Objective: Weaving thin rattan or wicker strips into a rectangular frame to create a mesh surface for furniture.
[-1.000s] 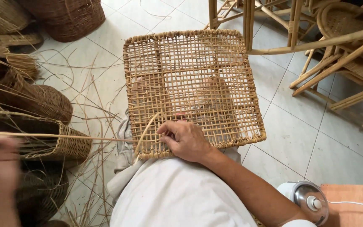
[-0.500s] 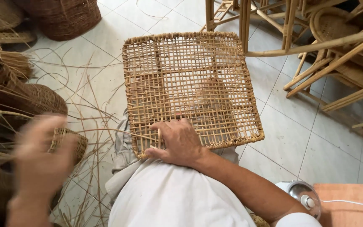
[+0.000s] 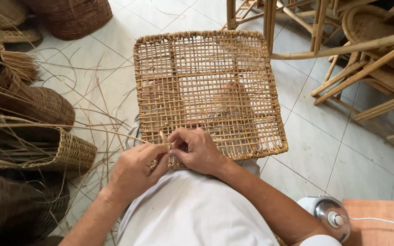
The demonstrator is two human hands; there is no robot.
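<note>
1. While the white tiled floor [image 3: 343, 150] spreads under everything, the biggest thing I deal with is the square woven rattan panel [image 3: 215, 86] resting on my lap, its near edge against my white shirt [image 3: 192, 214] and its far edge pointing away from me.
2. To my left stand dark wicker baskets [image 3: 28, 105], with loose cane strips [image 3: 92, 105] scattered over the tiles beside them; to my right is a stack of bare rattan chair frames [image 3: 365, 54], well apart from my work.
3. Near my right elbow sits a small fan [image 3: 329, 216] on an orange mat [image 3: 379, 218].
4. My left hand [image 3: 135, 171] and my right hand [image 3: 199, 152] meet at the panel's near left edge, fingertips touching.
5. Both hands are closed in a pinch on a thin cane strand [image 3: 164, 139] which stands up from the weave just there; a long strand [image 3: 46, 125] runs off to my left over the baskets, though I cannot tell whether it is the same one.
6. To do this well, I judge I should keep the strand flat and untwisted, hold tension with one hand as the other guides the tip through the gap, and pull snug against the neighbouring row without bending the frame.
</note>
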